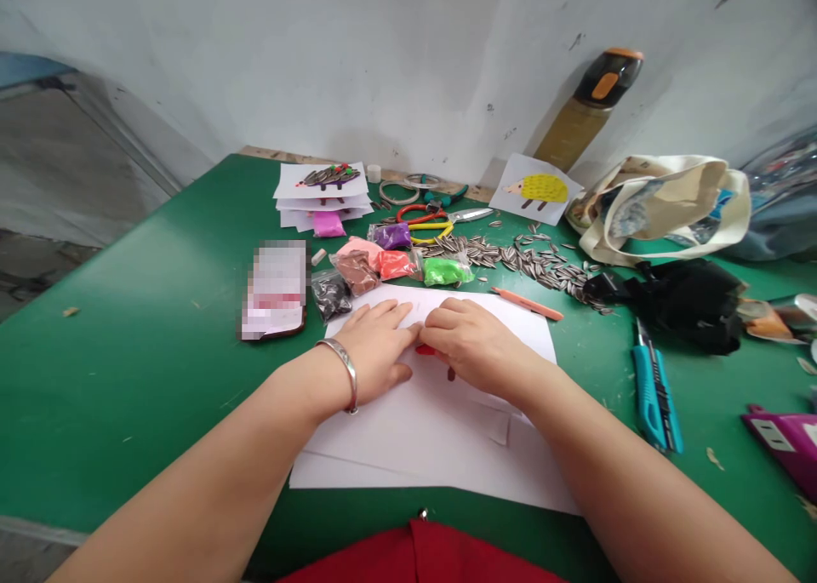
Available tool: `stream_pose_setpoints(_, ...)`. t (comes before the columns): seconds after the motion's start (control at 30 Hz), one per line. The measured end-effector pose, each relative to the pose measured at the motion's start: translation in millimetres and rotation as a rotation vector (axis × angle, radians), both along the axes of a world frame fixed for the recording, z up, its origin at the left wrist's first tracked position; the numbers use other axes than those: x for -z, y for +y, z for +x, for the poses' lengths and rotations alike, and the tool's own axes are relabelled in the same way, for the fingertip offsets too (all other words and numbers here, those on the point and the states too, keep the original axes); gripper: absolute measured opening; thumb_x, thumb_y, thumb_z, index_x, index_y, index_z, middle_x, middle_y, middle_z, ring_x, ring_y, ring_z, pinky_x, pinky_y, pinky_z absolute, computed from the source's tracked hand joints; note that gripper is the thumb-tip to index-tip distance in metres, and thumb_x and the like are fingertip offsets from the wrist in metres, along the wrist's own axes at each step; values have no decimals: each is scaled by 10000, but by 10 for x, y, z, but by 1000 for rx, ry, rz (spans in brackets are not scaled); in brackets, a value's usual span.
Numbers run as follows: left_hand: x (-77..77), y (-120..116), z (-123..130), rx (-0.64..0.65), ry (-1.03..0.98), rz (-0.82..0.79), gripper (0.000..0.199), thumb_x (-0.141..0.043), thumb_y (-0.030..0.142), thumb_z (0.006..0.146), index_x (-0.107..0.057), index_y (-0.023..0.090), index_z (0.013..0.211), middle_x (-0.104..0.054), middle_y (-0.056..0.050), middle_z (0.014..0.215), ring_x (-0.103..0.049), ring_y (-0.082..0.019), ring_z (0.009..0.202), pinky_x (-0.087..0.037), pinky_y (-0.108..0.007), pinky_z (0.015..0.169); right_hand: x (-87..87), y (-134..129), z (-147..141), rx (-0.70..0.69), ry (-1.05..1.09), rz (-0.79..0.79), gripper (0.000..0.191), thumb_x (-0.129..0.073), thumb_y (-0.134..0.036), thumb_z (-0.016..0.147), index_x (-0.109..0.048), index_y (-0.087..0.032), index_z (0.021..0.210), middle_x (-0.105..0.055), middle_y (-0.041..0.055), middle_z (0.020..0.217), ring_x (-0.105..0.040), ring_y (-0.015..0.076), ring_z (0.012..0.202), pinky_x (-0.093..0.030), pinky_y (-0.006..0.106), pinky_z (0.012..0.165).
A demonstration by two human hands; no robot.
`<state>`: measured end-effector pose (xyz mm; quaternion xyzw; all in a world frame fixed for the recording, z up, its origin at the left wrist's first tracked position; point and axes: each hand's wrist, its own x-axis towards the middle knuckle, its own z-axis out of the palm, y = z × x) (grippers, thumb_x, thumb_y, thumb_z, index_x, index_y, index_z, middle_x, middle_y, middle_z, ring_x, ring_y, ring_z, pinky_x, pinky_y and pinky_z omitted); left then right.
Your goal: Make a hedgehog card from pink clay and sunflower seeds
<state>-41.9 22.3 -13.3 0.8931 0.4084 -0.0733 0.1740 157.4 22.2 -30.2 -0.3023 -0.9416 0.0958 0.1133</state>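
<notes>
White paper sheets lie in front of me. My left hand, with a silver bangle at the wrist, rests flat on them, fingers stretched out. Beside it, my right hand has its fingers bent and pressed together, low over the paper. What the fingertips hold, if anything, is hidden. A flat red piece peeks out under the right fingers, and a small dark brown piece shows below them. Just behind the hands sit bags of black clay, brown clay, red clay and green clay.
Striped sunflower seeds spread behind an orange pen-like tool. To the right lie a blue utility knife and a black bundle. A phone is at left; scissors, hedgehog cards and a bottle stand farther back.
</notes>
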Motion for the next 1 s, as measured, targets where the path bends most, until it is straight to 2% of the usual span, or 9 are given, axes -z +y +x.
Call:
stream_pose_setpoints(0.17,27,-5,-6,-14,10,12,572,-607,357,773,-460,274,1320,-376,-92,1441,-332,-307,1300,-297,-469,1054,-16,15,36,44,39,0,133,-501,-149,879,-592,-189,790,-550,25,780,-437,159,757,-336,291,695)
stream_pose_setpoints(0.3,38,-7,-10,-2,23,16,593,-601,365,781,-441,245,1339,-339,-121,1469,-312,-323,1322,-286,-485,1063,-52,2,60,125,46,-14,204,-468,-156,888,-585,-178,723,-532,26,745,-442,150,733,-332,280,672)
stream_pose_setpoints(0.5,30,0,-11,-2,17,2,539,-590,359,782,-489,228,1295,-362,-114,1459,-300,-330,1330,-284,-487,1067,-107,-111,7,85,27,-38,198,-457,-151,876,-630,-158,778,-575,52,768,-467,160,757,-333,292,686)
stream_pose_setpoints(0.8,37,-4,-8,3,36,10,564,-581,374,795,-459,234,1328,-369,-118,1455,-294,-322,1340,-275,-489,1072,-11,-179,-80,126,-20,66,164,-454,-118,799,-609,-164,771,-555,43,735,-438,163,728,-298,303,671)
stream_pose_setpoints(1.0,53,-5,-12,-1,21,37,497,-595,371,778,-514,240,1251,-411,-101,1421,-334,-305,1308,-294,-469,1063,14,-213,-117,176,-23,78,141,-448,-133,797,-575,-169,750,-547,40,728,-432,160,721,-285,307,667)
